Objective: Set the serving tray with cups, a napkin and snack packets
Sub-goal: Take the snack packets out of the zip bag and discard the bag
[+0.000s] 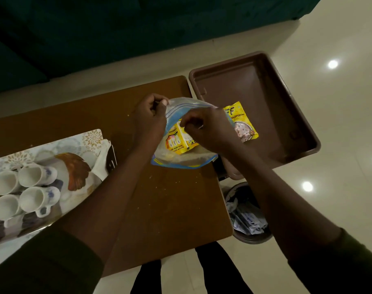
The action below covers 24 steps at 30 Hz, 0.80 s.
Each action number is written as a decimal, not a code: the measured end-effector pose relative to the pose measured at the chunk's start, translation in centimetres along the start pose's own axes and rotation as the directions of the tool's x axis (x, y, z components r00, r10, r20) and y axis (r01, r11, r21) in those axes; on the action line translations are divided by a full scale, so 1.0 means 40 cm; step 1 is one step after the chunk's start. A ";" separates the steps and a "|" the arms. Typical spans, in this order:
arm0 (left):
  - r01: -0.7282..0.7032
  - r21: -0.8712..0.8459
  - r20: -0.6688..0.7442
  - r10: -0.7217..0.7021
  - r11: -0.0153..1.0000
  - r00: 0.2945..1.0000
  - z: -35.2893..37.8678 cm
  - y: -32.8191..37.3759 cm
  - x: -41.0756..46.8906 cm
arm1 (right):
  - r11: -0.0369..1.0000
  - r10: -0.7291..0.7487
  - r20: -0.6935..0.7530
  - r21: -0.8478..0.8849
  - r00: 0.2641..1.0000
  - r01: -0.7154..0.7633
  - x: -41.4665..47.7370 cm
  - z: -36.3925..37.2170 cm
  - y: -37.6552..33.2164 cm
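A clear zip bag (181, 160) with blue edges lies on the brown table (170, 209), with a yellow snack packet (177, 143) inside. My left hand (150, 117) pinches the bag's top left rim. My right hand (206, 130) grips the rim at the bag's mouth, over the packet. A second yellow snack packet (243, 122) lies in the brown plastic tray (287, 107) to the right. At the left, a patterned serving tray (74, 145) holds several white cups (37, 175) on their sides and a folded white napkin (101, 164).
A round bin (246, 213) with crumpled paper stands on the floor by the table's right edge. Crumbs dot the tabletop. A dark sofa fills the far side. My legs show below the table's near edge.
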<state>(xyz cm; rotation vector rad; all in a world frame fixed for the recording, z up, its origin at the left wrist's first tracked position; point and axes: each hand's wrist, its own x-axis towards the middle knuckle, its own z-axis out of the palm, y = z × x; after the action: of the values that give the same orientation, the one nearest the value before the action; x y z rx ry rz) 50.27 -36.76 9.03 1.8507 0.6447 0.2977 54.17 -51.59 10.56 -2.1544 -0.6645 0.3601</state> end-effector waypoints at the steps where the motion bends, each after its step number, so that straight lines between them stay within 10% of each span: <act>1: -0.014 0.009 0.010 0.013 1.000 1.000 0.000 0.005 -0.001 | 0.993 0.079 0.116 -0.098 0.990 -0.067 0.007 0.021 0.017; 9: -0.117 0.051 0.108 0.111 0.992 0.988 0.000 0.008 -0.022 | 0.731 0.247 0.435 -0.671 0.866 0.128 0.017 0.151 0.131; 17: -0.084 0.073 0.112 0.076 0.994 0.991 -0.020 -0.002 -0.035 | 0.660 0.128 0.330 -0.732 0.935 0.168 -0.015 0.195 0.156; 24: -0.096 0.108 0.072 0.089 0.989 0.993 -0.018 0.001 -0.039 | 0.806 -0.116 0.154 -0.563 0.981 0.184 0.024 0.147 0.086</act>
<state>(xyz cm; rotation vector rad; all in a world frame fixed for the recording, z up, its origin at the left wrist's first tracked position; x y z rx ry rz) 48.64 -37.10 9.49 1.9926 0.5396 0.2640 53.39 -49.05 4.21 -2.6405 -1.1186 0.2077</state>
